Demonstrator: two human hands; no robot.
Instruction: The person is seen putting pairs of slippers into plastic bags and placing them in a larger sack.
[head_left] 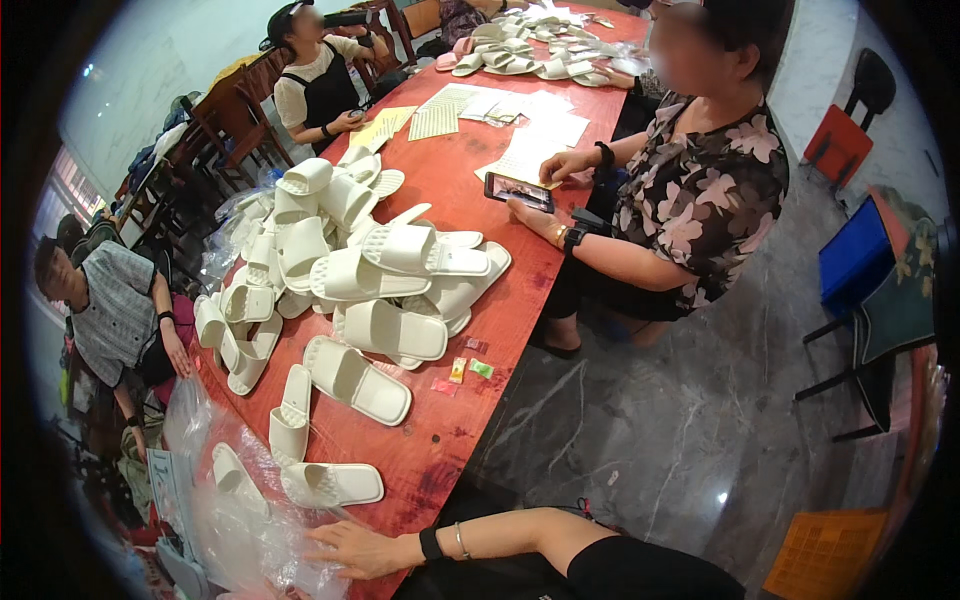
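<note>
Head view. Right hand (352,549): flat, fingers (322,539) spread, resting on crumpled clear plastic bags (235,520) at the near end of the long red wooden table (450,190). Nearest item: white moulded plastic slipper (331,484), just beyond the fingertips, long axis crosswise along the near edge. Left hand: not visible. Bags' contents cannot be told. Loose white slipper pile (360,270) mid-table.

Cream-white slippers (375,275) are heaped on a red-brown table (455,175) at centre frame, while a black blouse (700,195) patterned with pink flowers is worn at upper right.
</note>
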